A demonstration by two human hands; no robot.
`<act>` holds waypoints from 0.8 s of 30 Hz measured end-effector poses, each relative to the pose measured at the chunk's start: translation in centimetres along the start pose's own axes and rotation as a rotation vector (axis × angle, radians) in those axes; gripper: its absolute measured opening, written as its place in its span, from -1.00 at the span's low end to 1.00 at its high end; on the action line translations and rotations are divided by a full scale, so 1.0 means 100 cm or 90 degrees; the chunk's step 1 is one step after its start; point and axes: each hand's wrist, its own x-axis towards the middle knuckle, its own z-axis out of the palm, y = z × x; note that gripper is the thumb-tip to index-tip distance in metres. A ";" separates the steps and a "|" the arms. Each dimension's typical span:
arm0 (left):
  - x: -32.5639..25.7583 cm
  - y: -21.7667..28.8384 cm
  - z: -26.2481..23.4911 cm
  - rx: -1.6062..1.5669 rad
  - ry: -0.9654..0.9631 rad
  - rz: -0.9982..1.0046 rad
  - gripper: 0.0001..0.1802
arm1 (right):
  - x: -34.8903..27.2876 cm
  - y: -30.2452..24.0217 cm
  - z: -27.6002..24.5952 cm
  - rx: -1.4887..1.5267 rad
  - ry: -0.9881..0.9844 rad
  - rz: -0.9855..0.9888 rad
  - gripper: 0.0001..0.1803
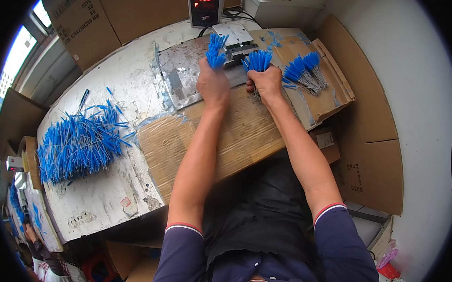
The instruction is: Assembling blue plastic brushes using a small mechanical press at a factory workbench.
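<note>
- From where I stand, the left hand (214, 86) is closed around the left bundle (215, 55) of blue-ended sticks; the hand is slightly blurred, and what lies inside the fist is hidden.
- The right hand (267, 83) is clamped on the right bundle (258, 60), thumb and fingers wrapped together, probably so the thin sticks don't scatter.
- In both, the blue ends stand above the grip, perhaps held that way to keep them lined up; pale stems poke out below the right hand.
- The two bundles are apart, near the metal block (241, 51), the left one over the metal plate (181, 73).
- A loose bunch (305, 71) lies on the cardboard box (334, 95) just right of the right hand, likely within easy reach.
- The big pile (82, 145) lies on the table (102, 208), well left of both hands, seemingly to leave the middle free.
</note>
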 end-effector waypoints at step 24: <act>0.001 -0.002 -0.004 0.078 0.034 0.060 -0.72 | -0.001 -0.008 0.022 -0.153 0.085 -0.036 -0.86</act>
